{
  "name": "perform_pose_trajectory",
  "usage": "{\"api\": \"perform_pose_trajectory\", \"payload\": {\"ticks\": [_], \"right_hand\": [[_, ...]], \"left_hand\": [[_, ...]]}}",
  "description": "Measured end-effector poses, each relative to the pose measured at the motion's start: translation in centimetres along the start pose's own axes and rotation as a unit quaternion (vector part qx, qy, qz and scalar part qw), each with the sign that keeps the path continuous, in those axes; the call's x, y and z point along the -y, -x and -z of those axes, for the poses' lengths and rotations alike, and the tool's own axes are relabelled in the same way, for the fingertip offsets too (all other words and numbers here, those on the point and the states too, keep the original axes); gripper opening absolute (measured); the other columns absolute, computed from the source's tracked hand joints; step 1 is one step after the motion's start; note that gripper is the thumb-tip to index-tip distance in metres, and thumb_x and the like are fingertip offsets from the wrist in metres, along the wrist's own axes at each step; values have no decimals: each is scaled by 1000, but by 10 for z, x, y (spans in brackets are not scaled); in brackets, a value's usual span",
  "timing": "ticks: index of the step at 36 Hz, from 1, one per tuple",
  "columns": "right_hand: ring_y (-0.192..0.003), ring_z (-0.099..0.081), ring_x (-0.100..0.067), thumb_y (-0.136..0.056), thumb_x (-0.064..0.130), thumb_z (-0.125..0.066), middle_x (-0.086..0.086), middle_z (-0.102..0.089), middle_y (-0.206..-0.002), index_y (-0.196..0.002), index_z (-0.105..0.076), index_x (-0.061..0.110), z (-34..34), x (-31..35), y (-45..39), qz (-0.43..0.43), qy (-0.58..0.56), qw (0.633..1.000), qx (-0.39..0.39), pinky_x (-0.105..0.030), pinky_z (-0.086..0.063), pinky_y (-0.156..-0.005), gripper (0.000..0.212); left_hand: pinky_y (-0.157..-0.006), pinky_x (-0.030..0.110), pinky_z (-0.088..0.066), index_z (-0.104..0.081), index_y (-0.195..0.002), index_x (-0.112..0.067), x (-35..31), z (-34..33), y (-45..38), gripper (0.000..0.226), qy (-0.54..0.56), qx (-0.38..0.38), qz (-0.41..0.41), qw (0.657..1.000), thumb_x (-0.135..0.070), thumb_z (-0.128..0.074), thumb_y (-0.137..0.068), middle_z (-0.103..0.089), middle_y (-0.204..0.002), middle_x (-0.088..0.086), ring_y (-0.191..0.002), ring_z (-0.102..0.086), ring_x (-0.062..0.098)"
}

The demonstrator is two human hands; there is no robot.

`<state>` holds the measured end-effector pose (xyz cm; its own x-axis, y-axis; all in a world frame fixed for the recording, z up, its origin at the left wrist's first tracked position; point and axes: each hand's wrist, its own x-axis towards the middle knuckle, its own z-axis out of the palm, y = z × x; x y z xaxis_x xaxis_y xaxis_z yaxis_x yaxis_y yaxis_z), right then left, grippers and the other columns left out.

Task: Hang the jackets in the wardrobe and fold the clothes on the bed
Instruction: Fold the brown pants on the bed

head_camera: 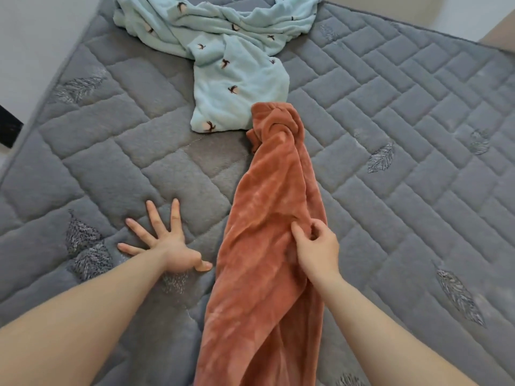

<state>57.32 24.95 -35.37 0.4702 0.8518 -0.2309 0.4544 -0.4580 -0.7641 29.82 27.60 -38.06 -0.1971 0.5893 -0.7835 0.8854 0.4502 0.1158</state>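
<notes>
A rust-orange fleece garment [262,232] lies stretched in a long strip down the middle of the grey quilted bed [390,135], its far end bunched and twisted. My right hand [316,246] pinches a fold of it near its middle. My left hand [164,240] rests flat on the quilt to the left of the garment, fingers spread, holding nothing. A pale mint fleece garment [223,51] with small dark bird prints lies crumpled at the far end of the bed, its near edge touching the orange garment's bunched end.
The bed's left edge [55,87] runs diagonally at upper left, with pale floor beyond it. Bare quilt with feather embroidery spreads to the right of the orange garment. A beige surface [498,32] shows at the top right corner.
</notes>
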Motion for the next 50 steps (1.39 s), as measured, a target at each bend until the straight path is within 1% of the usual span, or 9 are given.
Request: {"api": "perform_pose_trajectory", "payload": {"ticks": [5, 9, 15, 21, 26, 30, 32, 42, 50], "right_hand": [[-80, -60, 3, -95, 29, -66, 17, -62, -81, -91, -63, 29, 24, -1, 3, -19, -62, 986, -154, -21, -43, -79, 5], [-115, -59, -18, -88, 51, -72, 0, -62, -120, -143, -47, 14, 34, -16, 23, -155, -42, 984, -73, -35, -44, -106, 71], [-99, -62, -9, -74, 58, -82, 12, -62, -109, -119, -50, 28, 35, -38, 124, -191, -37, 977, 92, -27, -48, -88, 63], [-57, -63, -8, -89, 29, -77, 7, -67, -60, -96, -70, 13, 41, -64, 194, -283, -120, 933, 187, -20, -47, -52, 19], [-85, -73, -21, -87, 32, -77, 5, -73, -82, -93, -69, 23, 70, -76, 203, -204, -15, 974, 100, -40, -58, -84, 13], [-91, -72, -20, -79, 34, -85, 7, -68, -97, -113, -55, 24, 70, -77, 220, -221, 37, 944, 241, -42, -57, -88, 46], [-87, -68, -13, -80, 35, -83, 10, -68, -91, -106, -62, 23, 65, -79, 229, -175, 110, 941, 269, -31, -52, -82, 35], [-65, -57, -23, -81, 26, -64, 3, -58, -60, -68, -52, 16, 101, -88, 277, -170, 42, 985, -4, -36, -37, -62, 20], [-99, -54, -16, -86, 64, -68, 5, -61, -100, -113, -55, 23, 119, -127, 296, -289, 54, 944, 149, -33, -41, -94, 51]], "left_hand": [[-104, 83, 9, 53, -127, -53, 1, -6, 5, 164, -16, -33, -7, 999, -71, -87, -44, 70, -129, -3, -134, 47, 51], [-108, 78, 11, 44, -137, -52, 6, -13, 9, 158, -8, -61, -19, 998, -74, -85, -49, 62, -141, -4, -139, 43, 47], [-124, 52, 7, -4, -162, -34, 30, -56, 51, 104, 41, -166, -105, 980, -69, -63, -83, 17, -169, -1, -155, 18, 28], [-121, 42, -25, -39, -151, -28, 71, -135, 154, 74, 217, -101, -202, 950, -60, -62, -88, -35, -157, -7, -146, -29, 18], [-111, 40, -45, -44, -138, -47, 101, -190, 222, 65, 334, 10, -173, 926, -65, -65, -79, -52, -136, -22, -128, -51, -1], [-107, 39, -48, -43, -135, -54, 115, -214, 250, 62, 342, 31, -130, 930, -65, -66, -79, -56, -130, -26, -119, -57, -4], [-107, 40, -48, -44, -136, -52, 118, -219, 260, 64, 341, 33, -112, 933, -65, -66, -77, -57, -131, -23, -119, -58, 0], [-92, 36, -50, -40, -144, -31, 134, -229, 284, 67, 263, 53, -46, 962, -46, -72, -88, -63, -119, -15, -103, -63, 9], [-76, 26, -47, -58, -108, -31, 141, -247, 299, 33, 326, 107, 29, 939, -50, -73, -85, -67, -108, -12, -96, -63, 5]]}}
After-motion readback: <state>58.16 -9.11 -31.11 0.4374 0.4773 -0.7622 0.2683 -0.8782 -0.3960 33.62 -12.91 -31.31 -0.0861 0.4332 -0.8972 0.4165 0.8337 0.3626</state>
